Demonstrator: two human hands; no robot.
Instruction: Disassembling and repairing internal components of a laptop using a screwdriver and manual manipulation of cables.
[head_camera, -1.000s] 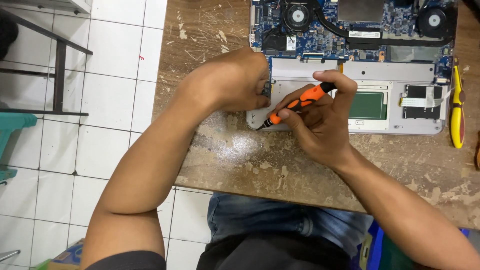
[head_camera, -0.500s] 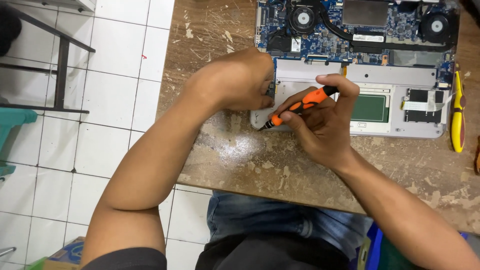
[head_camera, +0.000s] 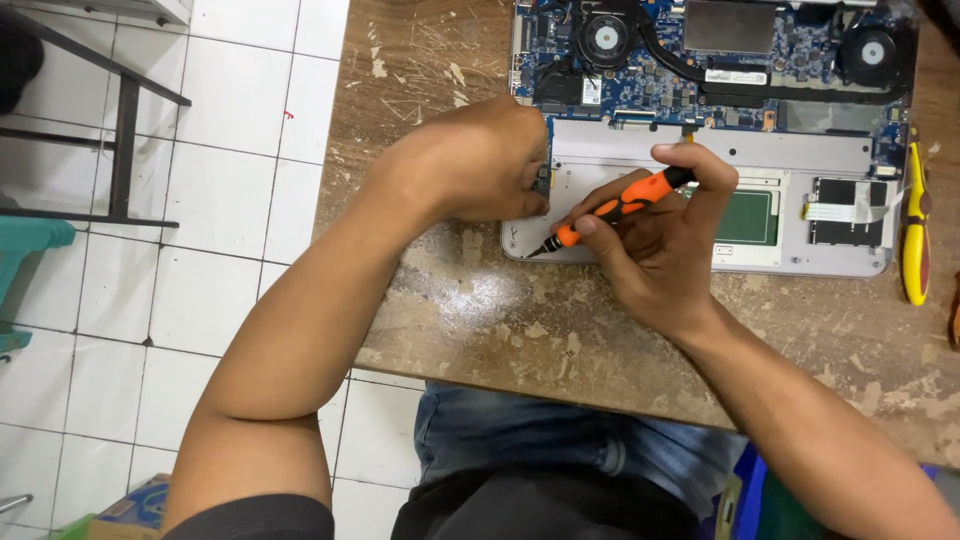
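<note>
We see the right hand (head_camera: 665, 255) closed around an orange screwdriver (head_camera: 612, 212), thumb and fingers pinching the shaft while the forefinger curls over the black cap at its upper end. The screwdriver lies tilted, its dark tip pointing down and to the left and reaching the near left corner of the opened laptop (head_camera: 700, 140). The left hand (head_camera: 480, 165) is curled into a loose fist, its fingertips pressed against a small dark part (head_camera: 541, 180) at the laptop's left edge; whether they actually pinch the part we cannot tell, since the back of the hand hides the grip. The two hands sit just beside each other over that corner.

The laptop lies bottom side up on a worn wooden table (head_camera: 480, 320), its cover off. In the far half we see a blue circuit board with a fan (head_camera: 606, 40) at the left, a second fan (head_camera: 868, 52) at the right, and a dark heat pipe running between them. The near half is a pale grey shell holding a green board (head_camera: 748, 217) in the middle and a black patch with a white ribbon cable (head_camera: 840, 210) to its right.

A yellow-handled tool (head_camera: 915, 225) lies on the table just beside the laptop's right edge. Below the table edge we see blue jeans (head_camera: 540, 440); white floor tiles (head_camera: 230, 150) fill the left side.
</note>
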